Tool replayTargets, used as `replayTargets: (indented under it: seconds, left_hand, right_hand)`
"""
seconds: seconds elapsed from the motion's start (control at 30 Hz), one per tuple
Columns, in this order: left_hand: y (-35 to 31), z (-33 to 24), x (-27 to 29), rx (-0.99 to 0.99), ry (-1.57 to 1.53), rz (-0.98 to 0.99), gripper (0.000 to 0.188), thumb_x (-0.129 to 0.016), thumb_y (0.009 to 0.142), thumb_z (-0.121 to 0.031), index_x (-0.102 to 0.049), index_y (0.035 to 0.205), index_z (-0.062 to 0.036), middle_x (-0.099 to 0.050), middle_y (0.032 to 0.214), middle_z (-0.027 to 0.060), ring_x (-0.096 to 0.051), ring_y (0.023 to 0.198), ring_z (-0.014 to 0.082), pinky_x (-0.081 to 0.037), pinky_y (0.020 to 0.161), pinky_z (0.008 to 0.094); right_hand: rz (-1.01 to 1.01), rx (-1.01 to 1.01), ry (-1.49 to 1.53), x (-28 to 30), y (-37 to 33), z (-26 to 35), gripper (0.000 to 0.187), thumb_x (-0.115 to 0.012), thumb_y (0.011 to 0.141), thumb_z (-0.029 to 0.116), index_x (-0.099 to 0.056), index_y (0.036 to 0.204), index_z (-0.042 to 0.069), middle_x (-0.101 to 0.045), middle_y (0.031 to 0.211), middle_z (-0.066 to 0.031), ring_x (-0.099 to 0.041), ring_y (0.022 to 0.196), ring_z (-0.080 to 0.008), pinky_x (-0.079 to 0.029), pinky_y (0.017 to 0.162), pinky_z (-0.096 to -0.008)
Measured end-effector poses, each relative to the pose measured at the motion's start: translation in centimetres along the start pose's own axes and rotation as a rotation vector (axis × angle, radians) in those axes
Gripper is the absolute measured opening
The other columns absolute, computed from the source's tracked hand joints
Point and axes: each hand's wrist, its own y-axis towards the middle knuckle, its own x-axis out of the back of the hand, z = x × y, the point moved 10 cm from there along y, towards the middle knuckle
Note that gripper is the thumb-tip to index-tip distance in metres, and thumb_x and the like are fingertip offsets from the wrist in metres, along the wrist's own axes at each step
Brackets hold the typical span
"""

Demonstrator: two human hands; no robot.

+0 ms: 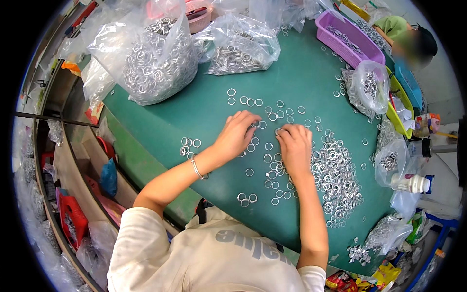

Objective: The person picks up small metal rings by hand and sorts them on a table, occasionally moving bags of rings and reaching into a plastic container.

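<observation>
Over the green tabletop (194, 121), my left hand (237, 134) is closed, its thumb and fingertips around a small silver-coloured ring (262, 124). A silver bangle (196, 167) circles that wrist. To its right, my right hand (295, 146) has its fingers curled down, with the thumb and index finger pinching another ring (278, 132), partly hidden. Loose rings (273, 117) lie scattered beyond and between the hands. A dense heap of rings (336, 181) spreads right of my right forearm. Small clusters sit apart, one group of rings (247, 198) nearer me and another group of rings (189, 146) at the left.
At the back left stand a large clear bag of rings (155, 68) and a smaller bag of rings (237, 59). A purple basket (348, 41), bagged rings (369, 87) and a white bottle (411, 183) line the right edge. Another person (396, 29) is at the far right.
</observation>
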Motion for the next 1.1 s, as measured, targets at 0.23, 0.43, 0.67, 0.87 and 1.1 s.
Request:
replayTargets:
  seconds: [0.23, 0.43, 0.67, 0.87, 1.1]
  left_hand:
    - [-5.1, -3.0, 1.9, 0.012, -0.004, 0.048, 0.029, -0.067, 0.079, 0.000, -0.061, 0.108, -0.0052, -0.057, 0.108, 0.0095, -0.054, 0.102, 0.0283, -0.041, 0.086, 0.0362]
    - [-7.3, -5.3, -0.5, -0.073, 0.000, 0.145, 0.032, -0.068, 0.079, -0.005, -0.062, 0.110, -0.0057, -0.055, 0.105, 0.0088, -0.051, 0.092, 0.0267, -0.039, 0.079, 0.0370]
    - [-4.7, -5.4, -3.6, -0.214, 0.116, 0.222, 0.026, -0.066, 0.081, -0.005, -0.062, 0.107, -0.0038, -0.055, 0.107, 0.0101, -0.054, 0.093, 0.0273, -0.042, 0.079, 0.0378]
    - [-6.4, -6.3, -2.6, -0.158, -0.058, 0.271, 0.017, -0.063, 0.082, -0.002, -0.064, 0.099, -0.0032, -0.059, 0.093, 0.0097, -0.057, 0.089, 0.0278, -0.045, 0.075, 0.0385]
    - [-12.1, -8.9, -4.1, -0.217, -0.080, 0.440, 0.031, -0.062, 0.074, 0.003, -0.063, 0.105, -0.0028, -0.057, 0.103, 0.0108, -0.054, 0.096, 0.0284, -0.043, 0.080, 0.0377]
  right_hand:
    - [0.002, -0.187, 0.056, 4.6, -7.0, 2.2, 0.016, -0.073, 0.074, 0.007, -0.067, 0.089, 0.006, -0.062, 0.097, -0.0041, -0.056, 0.093, -0.0240, -0.039, 0.085, -0.0397]
    - [-0.048, -0.308, -0.151, 5.7, -9.4, 1.5, 0.018, -0.074, 0.076, 0.011, -0.067, 0.091, 0.006, -0.060, 0.107, -0.0064, -0.054, 0.101, -0.0267, -0.035, 0.089, -0.0433]
    - [-0.064, -0.480, -0.193, 8.0, -10.6, -0.5, 0.018, -0.069, 0.080, 0.010, -0.066, 0.098, 0.006, -0.058, 0.113, -0.0087, -0.051, 0.110, -0.0294, -0.033, 0.095, -0.0444]
    - [-0.103, -0.501, -0.126, 9.7, -11.4, -3.2, 0.017, -0.069, 0.080, 0.007, -0.067, 0.097, 0.006, -0.061, 0.107, -0.0069, -0.054, 0.104, -0.0261, -0.036, 0.093, -0.0392]
    - [-0.058, -0.258, -0.205, 5.1, -6.3, -3.6, 0.017, -0.063, 0.082, 0.003, -0.065, 0.099, 0.005, -0.060, 0.107, -0.0063, -0.053, 0.104, -0.0257, -0.034, 0.094, -0.0445]
